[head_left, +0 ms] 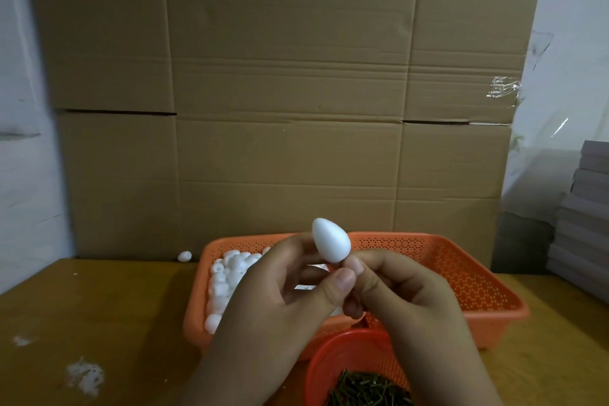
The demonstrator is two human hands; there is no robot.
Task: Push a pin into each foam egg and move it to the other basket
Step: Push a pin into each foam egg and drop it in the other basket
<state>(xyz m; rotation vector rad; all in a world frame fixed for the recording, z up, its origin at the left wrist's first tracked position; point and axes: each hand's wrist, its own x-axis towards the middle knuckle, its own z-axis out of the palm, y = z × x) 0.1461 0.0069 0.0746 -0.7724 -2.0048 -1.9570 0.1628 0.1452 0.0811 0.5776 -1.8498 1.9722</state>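
Both hands meet above the orange basket (478, 277) at the tabletop's (99, 306) far edge. Left hand (283, 293) and right hand (395, 290) fingers pinch a white foam egg (326, 239) by its narrow end, upright.

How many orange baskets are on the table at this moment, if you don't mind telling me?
2. The large rectangular basket sits mid-table, foam eggs piled at its left end. The small round basket of dark pins sits nearer, at the bottom edge, partly hidden by the hands.
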